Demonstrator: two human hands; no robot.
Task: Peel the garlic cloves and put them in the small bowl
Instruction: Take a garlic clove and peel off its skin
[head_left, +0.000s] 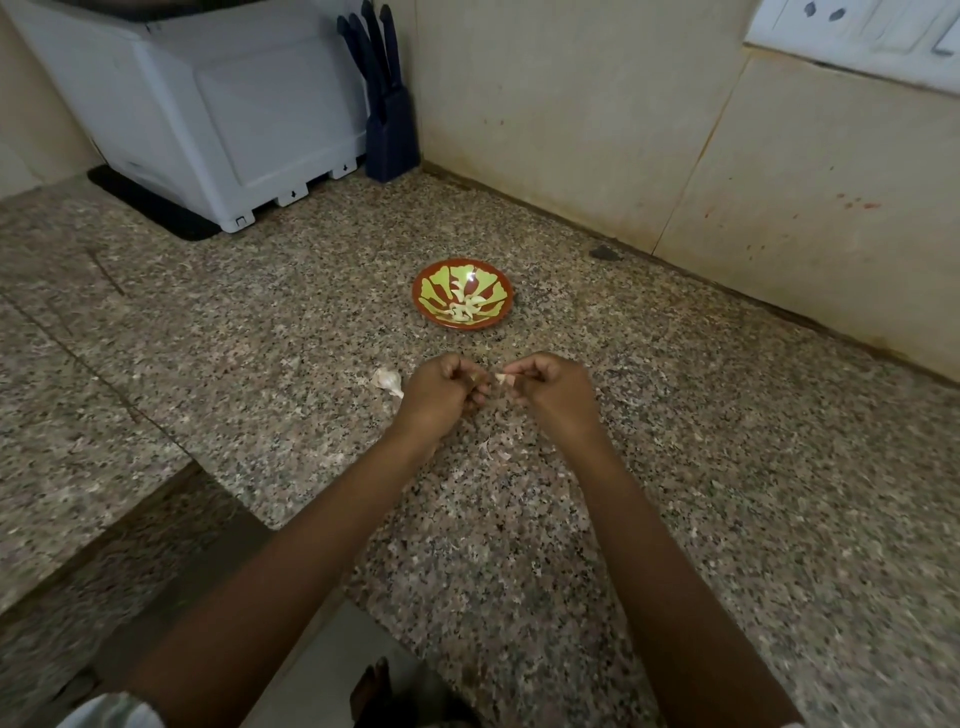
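A small red bowl (500, 291) with a green pattern sits on the speckled granite counter, holding several peeled garlic cloves (466, 306). In front of it, both my hands hover close together above the counter. My right hand (553, 389) pinches a pale garlic clove (502, 378) at its fingertips. My left hand (441, 392) has its fingers curled, and something small sits at their tips, too hidden to name. A piece of unpeeled garlic (388, 380) lies on the counter just left of my left hand.
Bits of garlic skin (488, 447) lie on the counter (675, 467) under my wrists. A white appliance (218, 104) and a dark knife block (389, 124) stand at the back left. A tiled wall (675, 156) runs along the right. The counter edge drops off at the lower left.
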